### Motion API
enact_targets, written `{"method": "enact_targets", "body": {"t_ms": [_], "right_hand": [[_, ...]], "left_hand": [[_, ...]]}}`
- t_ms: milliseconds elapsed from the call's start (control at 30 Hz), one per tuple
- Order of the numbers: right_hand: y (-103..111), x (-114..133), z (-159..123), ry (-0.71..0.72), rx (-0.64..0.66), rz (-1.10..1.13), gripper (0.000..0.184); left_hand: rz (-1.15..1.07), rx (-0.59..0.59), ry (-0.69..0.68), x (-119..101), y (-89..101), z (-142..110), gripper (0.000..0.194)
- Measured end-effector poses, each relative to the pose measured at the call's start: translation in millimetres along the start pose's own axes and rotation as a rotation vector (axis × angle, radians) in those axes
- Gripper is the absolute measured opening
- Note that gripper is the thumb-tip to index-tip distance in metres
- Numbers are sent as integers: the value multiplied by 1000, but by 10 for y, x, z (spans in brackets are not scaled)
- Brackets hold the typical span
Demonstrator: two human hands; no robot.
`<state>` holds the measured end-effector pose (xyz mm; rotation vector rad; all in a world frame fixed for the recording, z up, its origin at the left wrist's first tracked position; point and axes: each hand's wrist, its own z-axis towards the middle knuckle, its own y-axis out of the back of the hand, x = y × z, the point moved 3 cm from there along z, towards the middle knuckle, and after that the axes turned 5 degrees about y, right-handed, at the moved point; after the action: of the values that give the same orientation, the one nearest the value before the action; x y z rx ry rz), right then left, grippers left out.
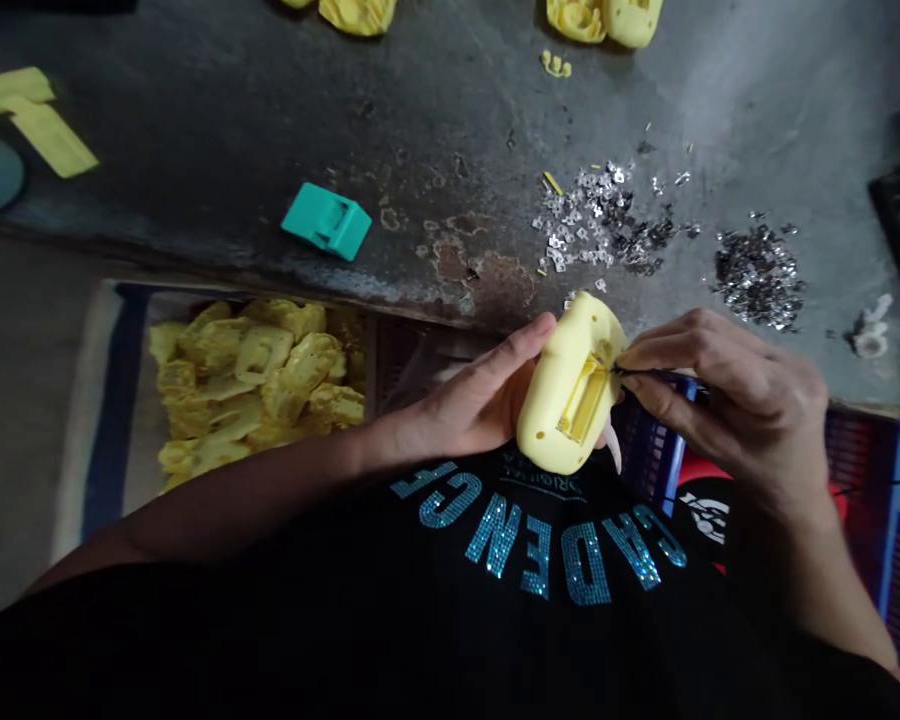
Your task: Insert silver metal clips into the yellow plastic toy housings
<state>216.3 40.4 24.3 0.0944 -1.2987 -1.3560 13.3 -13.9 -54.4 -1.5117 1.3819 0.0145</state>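
My left hand (472,400) is wrapped round a yellow plastic shell (562,390), holding it over the bench edge with its open slot facing up. My right hand (727,400) pinches a thin dark tool (649,374) whose tip sits at the upper right rim of the slot. Just beyond the shell, two heaps of small metal pieces lie on the bench, a silvery one (596,220) and a darker one (759,275).
A teal plastic part (327,220) lies on the worn grey bench (270,120). Below the bench at left, a sack holds several yellow shells (255,385). More yellow shells (604,20) sit at the far edge. A blue crate (870,480) stands at right.
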Motion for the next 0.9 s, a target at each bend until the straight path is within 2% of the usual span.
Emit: {"method": "enact_targets", "body": {"t_ms": [167, 333, 467, 700, 900], "right_hand": [[-14, 23, 5, 23, 28, -44, 19], [-1, 87, -4, 118, 64, -123, 24], [20, 132, 3, 135, 102, -168, 27], [17, 168, -19, 151, 156, -271, 27], [-5, 212, -31, 155, 170, -341, 18]], "left_hand": [[-98, 25, -29, 31, -22, -38, 78], [-70, 31, -16, 42, -22, -58, 69], [-82, 59, 15, 41, -65, -68, 67], [-109, -5, 36, 44, -87, -45, 57], [-55, 59, 49, 41, -112, -47, 65]]}}
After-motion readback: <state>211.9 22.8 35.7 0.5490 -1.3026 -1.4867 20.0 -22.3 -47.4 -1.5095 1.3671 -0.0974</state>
